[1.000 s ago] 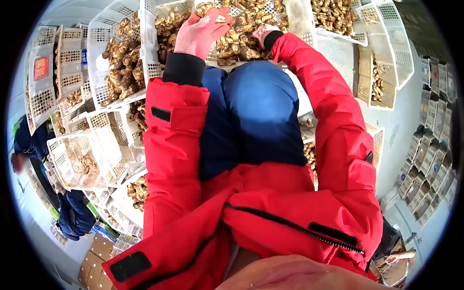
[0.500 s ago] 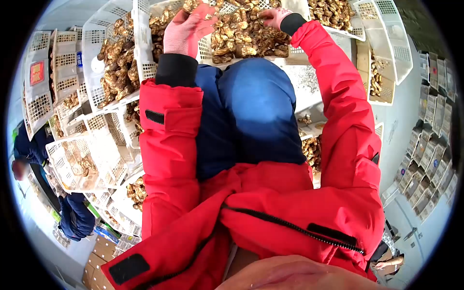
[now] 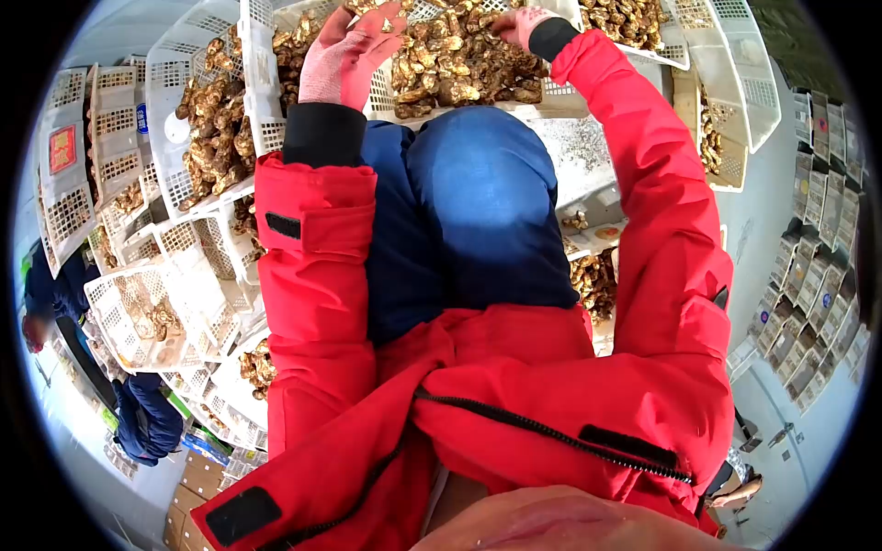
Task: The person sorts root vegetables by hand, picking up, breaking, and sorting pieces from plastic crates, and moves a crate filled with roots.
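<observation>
Left hand (image 3: pixel 340 66), pinkish glove, was at 11 o'clock, fingers curled around a knobbly piece (image 3: pixel 377 11), brown and cream, partly cut off by the frame's top edge. Right hand (image 3: pixel 525 26), same glove type, was between 12 and 1 o'clock, fingers bent down at the far right edge of the pile (image 3: pixel 459 64); couldn't tell if they gripped anything.

The pile, similar mushroom-like pieces, lay at 12 o'clock in a white perforated crate (image 3: pixel 557 90), just beyond the person's dark blue trousers (image 3: pixel 482 184). Both arms reached forward in a red jacket (image 3: pixel 514 386) with black cuffs. The left hand was over the crate's left part, near a smaller heap (image 3: pixel 292 55) at 11 o'clock.

More filled crates stood around: one heap (image 3: pixel 216 138) at 10 o'clock, another (image 3: pixel 623 23) at 1, a smaller batch (image 3: pixel 709 138) at 2. More pieces (image 3: pixel 595 285) showed at 3 o'clock beside the right sleeve. A tilted crate (image 3: pixel 110 298) at 9 o'clock held a few pieces. Stacked crates (image 3: pixel 808 303) ran along the far 3 o'clock side. Another person in dark clothing (image 3: pixel 55 285) was at 9 o'clock; cardboard boxes (image 3: pixel 197 487) between 7 and 8.
</observation>
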`<state>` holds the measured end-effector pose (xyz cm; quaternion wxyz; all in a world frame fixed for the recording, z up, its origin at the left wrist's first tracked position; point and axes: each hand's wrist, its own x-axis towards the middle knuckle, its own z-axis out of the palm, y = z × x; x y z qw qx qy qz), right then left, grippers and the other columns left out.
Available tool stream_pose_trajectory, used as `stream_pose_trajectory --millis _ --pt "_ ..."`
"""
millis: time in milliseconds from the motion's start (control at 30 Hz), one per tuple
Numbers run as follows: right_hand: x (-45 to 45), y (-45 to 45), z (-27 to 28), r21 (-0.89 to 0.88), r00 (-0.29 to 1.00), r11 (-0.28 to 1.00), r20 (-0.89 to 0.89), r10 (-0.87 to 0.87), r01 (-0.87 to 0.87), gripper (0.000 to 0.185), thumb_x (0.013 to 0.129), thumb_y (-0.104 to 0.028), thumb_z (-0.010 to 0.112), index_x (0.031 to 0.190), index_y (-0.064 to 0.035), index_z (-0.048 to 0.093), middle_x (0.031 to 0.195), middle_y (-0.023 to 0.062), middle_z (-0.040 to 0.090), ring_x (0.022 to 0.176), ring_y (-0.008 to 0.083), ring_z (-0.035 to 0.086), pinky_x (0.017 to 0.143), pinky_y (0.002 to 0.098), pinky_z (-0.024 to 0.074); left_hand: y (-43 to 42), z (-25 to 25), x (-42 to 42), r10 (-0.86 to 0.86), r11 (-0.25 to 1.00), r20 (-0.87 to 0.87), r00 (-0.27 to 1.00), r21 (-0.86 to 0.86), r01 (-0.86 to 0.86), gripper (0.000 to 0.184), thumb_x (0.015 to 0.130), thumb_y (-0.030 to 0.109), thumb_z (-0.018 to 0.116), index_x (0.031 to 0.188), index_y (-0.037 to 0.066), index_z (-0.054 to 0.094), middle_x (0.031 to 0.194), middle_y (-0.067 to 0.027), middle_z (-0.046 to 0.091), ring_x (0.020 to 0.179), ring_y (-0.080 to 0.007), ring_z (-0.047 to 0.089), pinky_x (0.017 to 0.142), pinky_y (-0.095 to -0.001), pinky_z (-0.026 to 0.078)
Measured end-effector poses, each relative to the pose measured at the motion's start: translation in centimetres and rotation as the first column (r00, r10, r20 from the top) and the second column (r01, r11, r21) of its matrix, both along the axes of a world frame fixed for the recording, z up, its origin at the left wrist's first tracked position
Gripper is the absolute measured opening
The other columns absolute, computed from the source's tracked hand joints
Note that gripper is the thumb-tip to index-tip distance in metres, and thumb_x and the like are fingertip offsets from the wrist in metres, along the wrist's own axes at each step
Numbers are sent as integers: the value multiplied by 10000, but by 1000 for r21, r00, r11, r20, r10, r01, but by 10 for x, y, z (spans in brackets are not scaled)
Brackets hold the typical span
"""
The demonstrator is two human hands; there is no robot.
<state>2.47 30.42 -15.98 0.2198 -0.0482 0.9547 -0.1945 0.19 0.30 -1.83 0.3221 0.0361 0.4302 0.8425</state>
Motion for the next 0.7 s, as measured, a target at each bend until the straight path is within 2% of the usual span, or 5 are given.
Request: stream_pose_trajectory --millis 167,267,367,533,700 --pt "49 -16 -30 355 726 699 598 340 -620 376 739 -265 516 1103 -179 542 1100 119 540 944 283 546 839 381 416 2 -2 0 35 991 -40 999 -130 -40 455 802 80 510 1215 21 329 1238 -236 383 1146 -373 378 971 -413 280" --pt "41 -8 -1 363 986 926 87 -141 100 394 794 -183 458 1185 -225 453 1104 113 531 952 249 543 814 357 427 -3 -7 -3 109 989 30 994 -99 -106 412 796 19 499 1183 49 360 1206 -234 420 1128 -376 396 961 -428 287" --pt "26 20 -16 -59 916 996 -393 -83 66 349 789 -182 490 1137 -194 502 1047 130 559 922 263 552 807 341 430 -7 -25 -11 200 979 159 967 -74 -190 390 781 -29 492 1144 62 384 1180 -222 446 1102 -361 422 946 -428 306" --pt "37 -17 -18 547 922 754 328 207 -364 468 752 -317 538 1164 -117 438 1124 98 518 994 269 523 821 364 431 -8 -28 -11 45 988 139 989 137 -65 311 823 12 430 1128 70 423 1221 -183 411 1100 -324 407 934 -432 309" --pt "40 -14 -33 516 945 806 288 157 -291 415 762 -307 535 1112 -99 455 1116 96 525 1000 244 526 816 344 435 -3 -12 -7 -225 820 367 902 572 -28 366 894 150 308 1236 20 330 1316 -180 285 1217 -294 267 985 -413 243"
